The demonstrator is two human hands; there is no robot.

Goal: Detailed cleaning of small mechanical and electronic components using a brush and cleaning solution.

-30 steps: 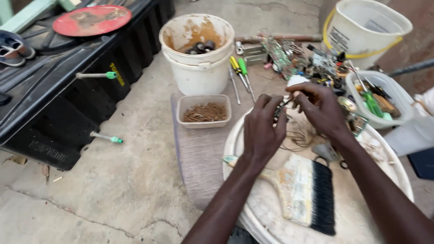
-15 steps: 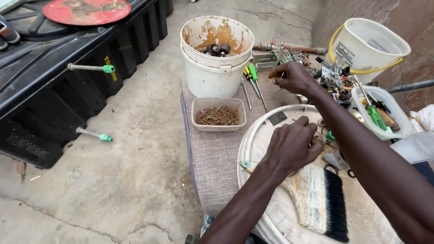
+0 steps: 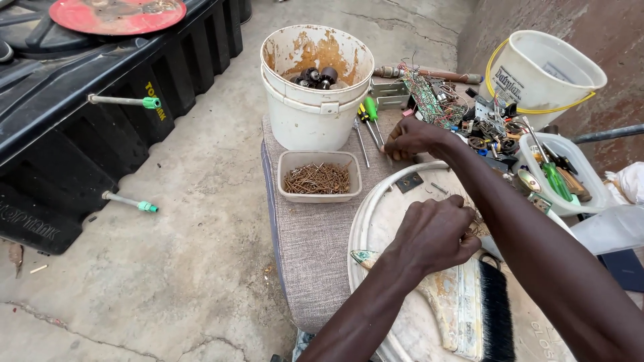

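Fingers of my right hand (image 3: 410,139) are pinching down at the cloth just beside the green-and-yellow screwdrivers (image 3: 368,115), close to the white bucket (image 3: 315,94) holding dark round parts. I cannot tell what the fingertips are closing on; it is too small, perhaps a nail or screw. My left hand (image 3: 436,234) is curling loosely over the round white lid (image 3: 376,221), fingers bunched around a tangle of thin wire, though the grip itself is hidden from me.

I am judging the risks like this. A tiny piece pinched that lightly is liable to slip and vanish into the grey cloth (image 3: 315,255) or roll onto the concrete. My right forearm is crossing above the lid, so a careless pull back could sweep the small metal plate (image 3: 408,182) off it. The tray of rusty nails (image 3: 318,177) is sitting near my wrist, and a nudge could spill it. The paintbrush (image 3: 469,305) is lying just beside my left hand, and the wire could snag its bristles.
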